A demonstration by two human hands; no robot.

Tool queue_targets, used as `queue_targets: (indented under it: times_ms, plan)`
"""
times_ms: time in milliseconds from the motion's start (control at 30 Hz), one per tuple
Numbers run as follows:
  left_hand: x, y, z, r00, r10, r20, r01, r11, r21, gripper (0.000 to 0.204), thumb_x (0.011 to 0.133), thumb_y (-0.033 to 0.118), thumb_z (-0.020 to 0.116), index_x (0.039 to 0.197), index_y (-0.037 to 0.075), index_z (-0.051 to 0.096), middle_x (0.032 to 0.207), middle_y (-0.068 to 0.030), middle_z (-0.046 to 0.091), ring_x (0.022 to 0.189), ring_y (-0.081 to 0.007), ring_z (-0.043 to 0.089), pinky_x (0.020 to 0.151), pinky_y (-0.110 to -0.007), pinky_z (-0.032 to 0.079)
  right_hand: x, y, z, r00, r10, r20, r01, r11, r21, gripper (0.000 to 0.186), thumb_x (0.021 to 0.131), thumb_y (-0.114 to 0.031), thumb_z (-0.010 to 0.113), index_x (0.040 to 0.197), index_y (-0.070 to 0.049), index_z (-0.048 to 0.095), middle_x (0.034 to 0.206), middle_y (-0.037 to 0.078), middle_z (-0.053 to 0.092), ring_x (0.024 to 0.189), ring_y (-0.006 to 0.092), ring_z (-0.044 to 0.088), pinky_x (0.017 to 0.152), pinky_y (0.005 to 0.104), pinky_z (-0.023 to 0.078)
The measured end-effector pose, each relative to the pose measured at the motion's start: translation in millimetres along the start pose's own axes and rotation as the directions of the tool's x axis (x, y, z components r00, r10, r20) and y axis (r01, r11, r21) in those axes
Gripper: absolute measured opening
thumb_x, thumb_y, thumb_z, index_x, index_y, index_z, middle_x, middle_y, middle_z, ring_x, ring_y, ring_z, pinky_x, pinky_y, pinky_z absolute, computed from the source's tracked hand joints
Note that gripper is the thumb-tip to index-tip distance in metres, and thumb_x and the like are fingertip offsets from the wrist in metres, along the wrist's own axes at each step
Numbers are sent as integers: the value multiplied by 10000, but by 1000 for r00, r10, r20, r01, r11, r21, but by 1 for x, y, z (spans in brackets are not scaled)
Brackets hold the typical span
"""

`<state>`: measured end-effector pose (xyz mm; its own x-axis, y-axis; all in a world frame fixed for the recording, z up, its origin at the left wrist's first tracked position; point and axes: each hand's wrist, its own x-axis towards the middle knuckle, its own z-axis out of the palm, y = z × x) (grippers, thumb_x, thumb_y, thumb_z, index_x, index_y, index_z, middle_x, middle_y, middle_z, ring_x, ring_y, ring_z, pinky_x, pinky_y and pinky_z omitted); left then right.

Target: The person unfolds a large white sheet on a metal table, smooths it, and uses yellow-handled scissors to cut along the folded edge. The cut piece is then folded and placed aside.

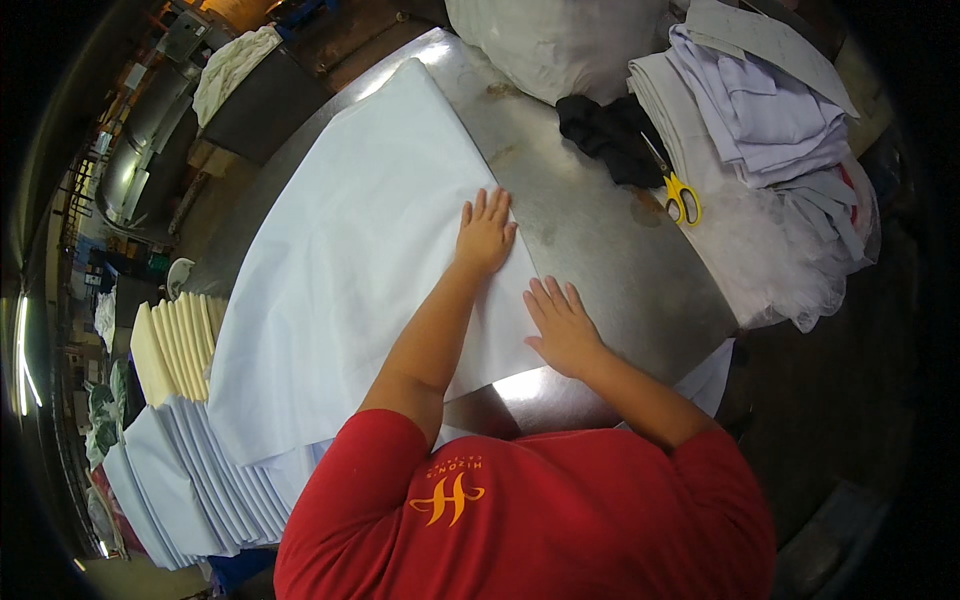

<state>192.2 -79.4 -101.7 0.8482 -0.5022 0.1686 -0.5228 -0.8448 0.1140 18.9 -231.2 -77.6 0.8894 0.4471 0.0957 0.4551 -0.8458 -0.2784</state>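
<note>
Head view, looking down. Large pale sheet of fabric (350, 270) lies flat on the steel bench (610, 250), running from the upper middle of the frame down to the lower left. Left hand (484, 232) is flat on the sheet's right edge at frame centre, palm down, fingers spread wide and pointing up-frame, holding nothing. Right hand (562, 325) sits just below and to the right of it, also flat and open, fingers splayed over the sheet's lower right corner where cloth meets bare steel. Both forearms enter from the lower edge out of a red shirt (520, 520); left arm extended further, elbow slightly bent, right arm angled in from the lower right. Judgement: the step looks like smoothing or aligning this edge; best done with even palm pressure, sweeping outward from the centre so no crease gets trapped, and keeping the edge straight against the bench. Yellow-handled scissors (680, 195) lie in the upper right beside a dark cloth (605, 130) and a heap of pale garments (760, 120). Stacks of folded pieces (190, 440) fill the lower left; whether they rest on another surface is unclear near the rim.
</note>
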Motion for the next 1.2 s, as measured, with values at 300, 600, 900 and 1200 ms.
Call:
queue_targets:
  times_ms: [300,600,900,1200]
  plan:
    - [-23,19,4,995,-77,66,73,996,57,582,888,278,415,1398,60,240,1470,-102,207,1358,-310,161,1082,-481,144,63,8,-14,989,143,-38,-139,986,87,653,854,-363,520,1340,20,314,1387,173,321,1316,315,229,1072,490,151]
    - [-15,6,-4,997,-70,29,70,998,2,505,915,271,390,1380,97,298,1455,-68,253,1338,-307,213,1070,-485,177,54,3,17,987,149,-53,-150,988,-29,776,852,-497,467,1385,14,226,1457,171,187,1360,315,136,1087,495,77]
    - [62,-41,15,992,-124,37,122,991,58,513,942,350,330,1398,127,260,1467,-35,225,1346,-319,185,1076,-492,166,57,0,5,988,150,-21,-151,988,-30,762,845,-506,461,1372,9,265,1447,170,212,1347,319,167,1078,507,106]
    - [69,-57,14,982,-117,145,132,987,-97,538,931,353,345,1413,140,236,1482,-25,194,1368,-303,130,1076,-504,115,144,32,0,985,98,-139,-109,991,-76,755,850,-466,483,1358,47,263,1432,187,234,1340,316,185,1082,484,124]
